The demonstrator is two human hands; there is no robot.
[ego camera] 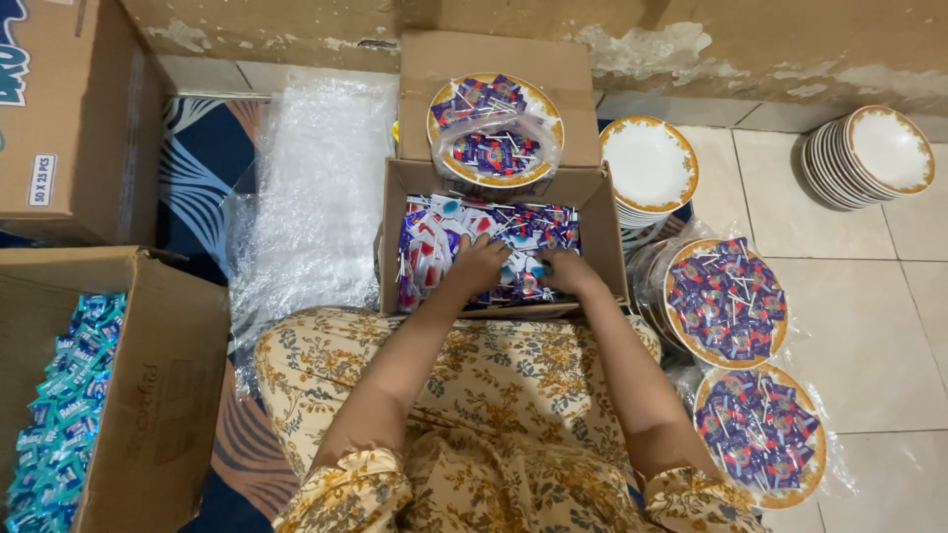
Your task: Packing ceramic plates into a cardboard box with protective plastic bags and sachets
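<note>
An open cardboard box (600, 222) sits on the floor in front of my knees, full of purple-wrapped lollipops (523, 229) with white sticks. Both hands are down inside it. My left hand (475, 265) lies curled on the pile near the box's middle. My right hand (566, 270) rests just beside it, fingers closed among the wrappers. What each hand actually grips is hidden by the fingers. On the box's far flap stands a gold-rimmed plate (494, 131) of lollipops wrapped in clear plastic.
Two wrapped plates of lollipops (726, 301) (758, 434) lie at my right. Stacks of bare white gold-rimmed plates (647, 166) (869, 156) stand on the tiles behind. Bubble wrap (311, 197) lies left of the box. A carton of blue-wrapped sweets (69, 395) stands at far left.
</note>
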